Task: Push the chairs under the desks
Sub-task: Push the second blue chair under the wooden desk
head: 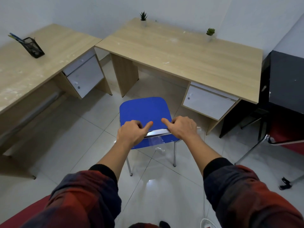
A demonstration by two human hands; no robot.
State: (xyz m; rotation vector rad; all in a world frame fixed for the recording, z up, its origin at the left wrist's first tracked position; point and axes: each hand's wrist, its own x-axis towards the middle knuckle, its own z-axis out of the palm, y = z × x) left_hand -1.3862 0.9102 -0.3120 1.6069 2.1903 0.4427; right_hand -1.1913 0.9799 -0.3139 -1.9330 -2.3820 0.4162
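Note:
A blue chair with chrome legs stands on the tiled floor just in front of the right wooden desk, facing its knee space. The seat's front edge sits short of the desk's front edge. My left hand grips the left end of the chrome top bar of the backrest, thumb lying along the blue back. My right hand grips the right end of the same bar, thumb pointing inward. A second wooden desk stands to the left.
A black mesh pen holder sits on the left desk; two small potted plants stand at the right desk's back edge. A red chair with chrome frame and a black cabinet are at the right. White cable lies near my feet.

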